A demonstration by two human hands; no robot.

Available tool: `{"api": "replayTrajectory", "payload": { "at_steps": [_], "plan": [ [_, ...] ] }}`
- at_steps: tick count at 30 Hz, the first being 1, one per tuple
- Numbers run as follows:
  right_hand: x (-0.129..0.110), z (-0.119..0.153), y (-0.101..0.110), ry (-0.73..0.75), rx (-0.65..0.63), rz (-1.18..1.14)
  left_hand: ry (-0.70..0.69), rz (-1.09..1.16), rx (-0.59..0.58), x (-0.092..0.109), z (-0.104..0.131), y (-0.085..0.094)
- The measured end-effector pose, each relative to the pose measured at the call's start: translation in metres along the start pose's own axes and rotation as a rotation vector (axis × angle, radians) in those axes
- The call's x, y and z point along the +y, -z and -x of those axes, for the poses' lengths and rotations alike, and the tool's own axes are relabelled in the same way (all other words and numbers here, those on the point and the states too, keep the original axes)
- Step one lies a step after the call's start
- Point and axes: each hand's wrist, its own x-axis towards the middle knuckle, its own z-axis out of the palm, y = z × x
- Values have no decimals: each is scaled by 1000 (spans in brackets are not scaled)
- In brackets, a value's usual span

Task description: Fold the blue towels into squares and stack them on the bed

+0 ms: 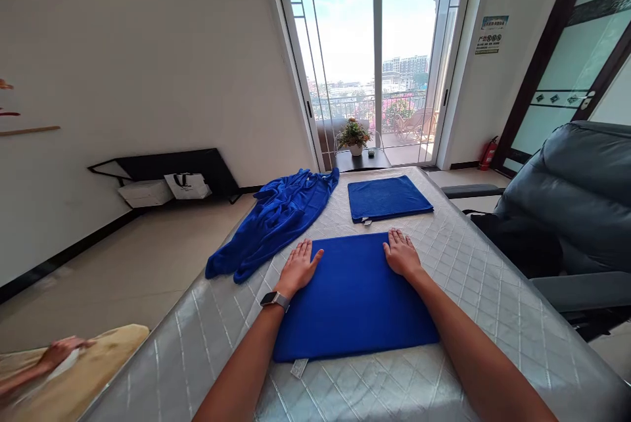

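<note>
A flat, folded blue cloth (355, 304) lies on the quilted silvery mattress (473, 264), a white tag at its near edge. My left hand (299, 267) rests on its upper left corner, fingers stretched out, a watch on the wrist. On the upper right corner lies my right hand (401, 253), its fingers flat and straight. Beyond is a second folded blue cloth (389, 197) with a small white tag. A crumpled blue cloth (280, 218) is spread along the mattress's left edge.
Another person's hand (64, 350) touches a beige surface (111, 356) at lower left. A dark armchair (582, 192) stands at right. Past the mattress, a small table (362, 160) bears a potted plant (353, 136). White bags sit near the left wall.
</note>
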Motion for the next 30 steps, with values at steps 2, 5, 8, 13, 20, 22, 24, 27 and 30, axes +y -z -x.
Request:
{"api": "replayTrajectory", "payload": {
  "at_steps": [2,5,8,13,20,22,24,27,30],
  "plan": [
    [0,-1,-2,-1,6,10,-23,12,-2,-16,4,-2],
    [1,-1,-3,-4,8,25,-31,29,4,-19,7,-3],
    [-1,1,-1,-3,5,43,-24,37,-11,-13,8,-2],
    [-8,10,10,10,36,102,-26,34,-8,-11,10,0],
    [-12,44,11,3,-28,73,-26,54,6,-11,8,-2],
    [-10,51,6,-17,-53,55,-19,60,11,-11,7,-4],
    [-9,55,3,-24,-59,42,-19,60,16,-12,7,-4],
    [-9,55,2,-19,-55,27,-31,25,53,-13,9,0],
    [-9,54,4,-20,-57,9,-77,-30,170,-1,17,10]
  ]
}}
